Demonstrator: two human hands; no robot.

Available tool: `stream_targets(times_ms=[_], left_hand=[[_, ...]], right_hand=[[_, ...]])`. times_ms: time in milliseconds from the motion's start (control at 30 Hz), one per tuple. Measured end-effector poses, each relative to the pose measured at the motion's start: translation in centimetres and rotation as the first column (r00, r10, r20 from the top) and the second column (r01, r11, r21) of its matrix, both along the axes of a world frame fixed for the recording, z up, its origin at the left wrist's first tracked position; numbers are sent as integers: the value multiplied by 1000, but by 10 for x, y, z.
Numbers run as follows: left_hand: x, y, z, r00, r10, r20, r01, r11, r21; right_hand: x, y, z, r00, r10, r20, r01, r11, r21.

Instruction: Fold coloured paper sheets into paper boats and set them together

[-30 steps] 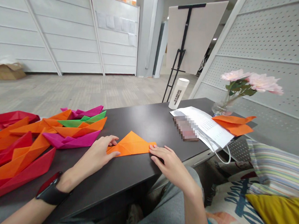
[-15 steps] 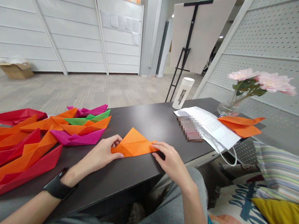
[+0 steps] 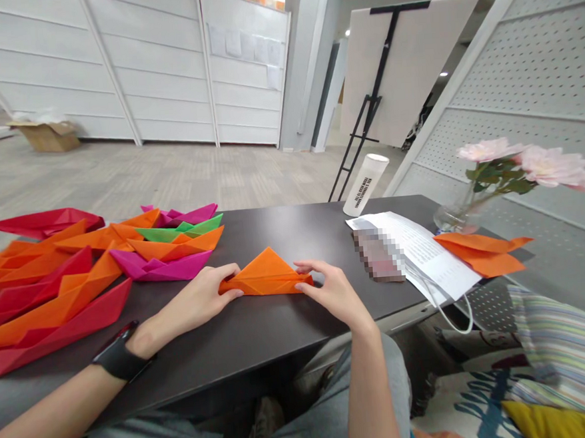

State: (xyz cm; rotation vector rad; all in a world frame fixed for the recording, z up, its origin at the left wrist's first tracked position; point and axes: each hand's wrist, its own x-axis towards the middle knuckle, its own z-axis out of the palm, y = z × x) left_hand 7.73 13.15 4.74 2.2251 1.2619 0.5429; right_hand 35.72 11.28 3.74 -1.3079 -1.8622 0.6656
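Note:
An orange paper boat (image 3: 269, 274) with a pointed middle peak rests on the dark table (image 3: 221, 344) between my hands. Its left end is pinched between the thumb and fingers of my left hand (image 3: 210, 293), which has a black watch (image 3: 124, 354) at the wrist. My right hand (image 3: 335, 289) grips the other end, thumb in front and fingers behind. Left of my hands lie several folded paper boats, among them a magenta boat (image 3: 161, 263), a green boat (image 3: 180, 229) and a red boat (image 3: 80, 327).
On the right are a white printed sheet (image 3: 414, 237), a blurred flat object (image 3: 379, 256), a white cable (image 3: 467, 320) and orange folded paper (image 3: 485, 252). Behind them stand a white cylinder (image 3: 365, 186) and a glass vase (image 3: 452, 216) of pink flowers. A striped cushion (image 3: 571, 333) sits beside the table.
The orange boat's front side has opened into a standing rim below the peak. My right fingers have shifted from lying over its end to gripping it. The view has turned slightly left.

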Motion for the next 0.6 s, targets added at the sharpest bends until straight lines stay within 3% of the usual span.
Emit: stream_targets(times_ms=[233, 433, 600], left_hand=[[-2, 1, -3, 999, -3, -33, 4, 999, 32], [-4, 1, -2, 999, -40, -32, 41, 999, 20], [-4, -1, -6, 998, -11, -58, 18, 992, 121]], right_hand=[[3, -5, -23, 999, -27, -32, 29, 998, 51], [6, -6, -22, 993, -75, -87, 75, 997, -9], [5, -9, -18, 989, -84, -124, 81, 996, -35]])
